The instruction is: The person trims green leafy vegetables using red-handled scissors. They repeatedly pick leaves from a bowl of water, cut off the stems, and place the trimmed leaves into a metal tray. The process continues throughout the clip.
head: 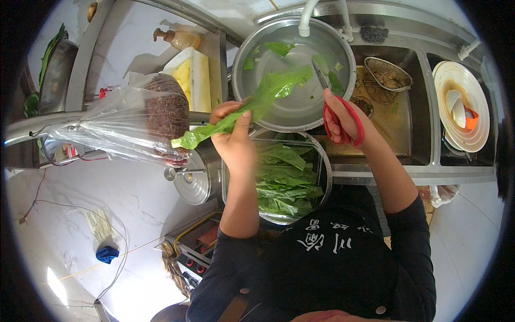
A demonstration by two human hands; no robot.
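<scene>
My left hand (235, 131) grips a long green leaf (277, 86) near its pale stem end. The leaf reaches out over a wide metal basin (261, 108) of water, where cut leaf pieces (278, 48) float. In my right hand (342, 118) are red-handled scissors (359, 124), their blades pointing over the basin, just right of the leaf tip. Whether the blades are apart I cannot tell. Closer to my body, a clear rectangular container (322, 161) holds a pile of whole green leaves (285, 181), partly hidden by my left forearm.
Beside the basin is a sink (386, 141) with a strainer (388, 76) of scraps. Stacked plates (462, 133) fill the right-hand sink. A plastic bag (116, 120) with dark brown contents hangs at left, near a white tub (201, 88) of yellow pieces. White faucet pipes (307, 18) overhang the basin.
</scene>
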